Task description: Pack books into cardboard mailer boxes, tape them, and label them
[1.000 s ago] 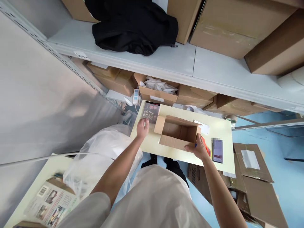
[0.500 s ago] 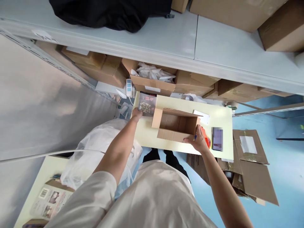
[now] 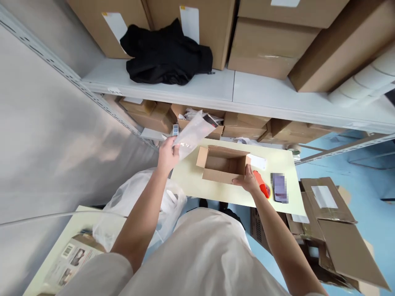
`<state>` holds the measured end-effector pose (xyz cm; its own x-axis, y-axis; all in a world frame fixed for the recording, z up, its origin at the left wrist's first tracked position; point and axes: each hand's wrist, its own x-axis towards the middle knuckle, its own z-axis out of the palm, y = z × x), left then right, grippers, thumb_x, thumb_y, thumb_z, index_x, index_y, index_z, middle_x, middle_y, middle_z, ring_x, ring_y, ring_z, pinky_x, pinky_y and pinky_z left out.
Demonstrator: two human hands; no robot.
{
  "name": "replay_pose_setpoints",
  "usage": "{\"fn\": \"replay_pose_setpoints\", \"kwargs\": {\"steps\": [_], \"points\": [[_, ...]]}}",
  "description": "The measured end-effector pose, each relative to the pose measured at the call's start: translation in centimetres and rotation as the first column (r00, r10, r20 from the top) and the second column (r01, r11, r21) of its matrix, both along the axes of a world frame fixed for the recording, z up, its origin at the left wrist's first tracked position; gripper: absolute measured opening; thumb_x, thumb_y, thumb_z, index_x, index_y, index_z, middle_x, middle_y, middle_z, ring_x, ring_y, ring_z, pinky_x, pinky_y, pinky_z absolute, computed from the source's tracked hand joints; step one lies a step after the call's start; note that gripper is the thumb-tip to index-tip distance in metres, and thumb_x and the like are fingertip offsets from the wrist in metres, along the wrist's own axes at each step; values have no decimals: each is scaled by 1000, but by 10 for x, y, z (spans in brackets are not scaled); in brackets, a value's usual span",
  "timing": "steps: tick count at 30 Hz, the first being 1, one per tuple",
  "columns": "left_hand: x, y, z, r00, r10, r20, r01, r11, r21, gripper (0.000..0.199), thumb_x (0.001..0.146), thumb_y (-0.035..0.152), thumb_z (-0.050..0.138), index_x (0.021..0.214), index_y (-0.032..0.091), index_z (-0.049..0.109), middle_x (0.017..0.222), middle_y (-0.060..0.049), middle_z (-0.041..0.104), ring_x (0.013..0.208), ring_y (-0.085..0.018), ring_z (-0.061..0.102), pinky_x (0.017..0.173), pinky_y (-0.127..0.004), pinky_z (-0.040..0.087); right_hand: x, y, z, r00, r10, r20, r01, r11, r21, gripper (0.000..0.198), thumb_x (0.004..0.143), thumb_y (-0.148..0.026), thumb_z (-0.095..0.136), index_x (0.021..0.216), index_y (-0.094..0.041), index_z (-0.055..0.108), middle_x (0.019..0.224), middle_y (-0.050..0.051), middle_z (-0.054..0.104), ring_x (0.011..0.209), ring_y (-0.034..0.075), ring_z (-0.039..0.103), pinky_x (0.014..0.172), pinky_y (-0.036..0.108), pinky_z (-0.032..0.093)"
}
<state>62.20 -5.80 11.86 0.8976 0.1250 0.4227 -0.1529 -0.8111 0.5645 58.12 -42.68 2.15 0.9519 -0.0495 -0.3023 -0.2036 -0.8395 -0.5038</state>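
Note:
My left hand (image 3: 168,155) is closed on the near edge of a flat package in a clear plastic bag (image 3: 194,133), lifted and tilted above the left end of the pale yellow table (image 3: 191,185). An open cardboard box (image 3: 219,174) stands on the table with its flaps spread and nothing visible inside. My right hand (image 3: 247,181) grips the right near corner of this box, thumb on the front flap and fingers along the right side. Just right of that hand lies an orange-red tape dispenser (image 3: 261,184).
A phone (image 3: 279,188) and a white card (image 3: 257,161) lie on the table's right part. Behind it runs a grey shelf (image 3: 222,88) bearing boxes and a black garment (image 3: 166,57). Flattened cartons (image 3: 339,230) lean at right; a translucent plastic bag (image 3: 123,205) stands at left.
My left hand has raised the bagged package off the table and tilted it. My right hand stays on the cardboard box. The view has tipped upward, showing more of the shelf.

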Motion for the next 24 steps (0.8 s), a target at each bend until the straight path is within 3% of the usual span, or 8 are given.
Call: {"fn": "replay_pose_setpoints", "kwargs": {"steps": [2, 4, 10, 15, 19, 24], "points": [[-4, -22, 11, 991, -133, 26, 133, 991, 18, 28, 87, 26, 42, 109, 17, 56, 104, -9, 65, 97, -21, 61, 85, -30, 48, 0, 2, 4, 999, -18, -28, 18, 1000, 1, 95, 63, -40, 71, 143, -29, 20, 147, 12, 32, 125, 35, 42, 88, 45, 45], [-5, -43, 10, 963, -270, 19, 270, 963, 23, 27, 88, 25, 41, 108, 17, 56, 104, -9, 64, 97, -21, 61, 84, -30, 48, 0, 4, 6, 998, -32, -61, 32, 999, 2, 102, 62, -43, 71, 145, -27, 14, 151, 13, 26, 128, 35, 40, 92, 45, 43], [-1, -84, -33, 856, -509, -92, 513, 857, 36, 30, 86, 15, 37, 109, 17, 56, 108, -9, 64, 103, -20, 59, 90, -32, 46, 1, 10, 11, 985, -79, -151, 75, 997, -31, 116, 60, -49, 72, 149, -22, 2, 157, 11, 8, 136, 32, 30, 103, 42, 36], [21, -97, -50, 786, -519, -336, 552, 834, 3, 33, 82, 11, 43, 109, 20, 58, 108, -6, 66, 102, -21, 60, 89, -31, 46, 1, 10, 10, 981, -106, -160, 100, 994, -46, 116, 60, -50, 72, 149, -24, 2, 156, 12, 11, 134, 33, 34, 97, 43, 41], [49, -110, -51, 660, -430, -617, 557, 831, 17, 33, 81, 12, 48, 111, 22, 59, 105, -6, 68, 100, -22, 62, 85, -30, 46, 4, 8, 9, 983, -102, -151, 99, 995, -25, 115, 59, -47, 74, 149, -24, 6, 156, 14, 13, 133, 34, 36, 98, 45, 40], [57, -131, -63, 589, -387, -709, 587, 808, 47, 30, 78, 12, 55, 105, 21, 62, 103, -9, 69, 95, -25, 65, 82, -33, 48, 8, 8, 13, 977, -121, -173, 116, 993, -36, 114, 57, -42, 76, 149, -26, 10, 155, 14, 16, 132, 36, 37, 97, 47, 40]]}}
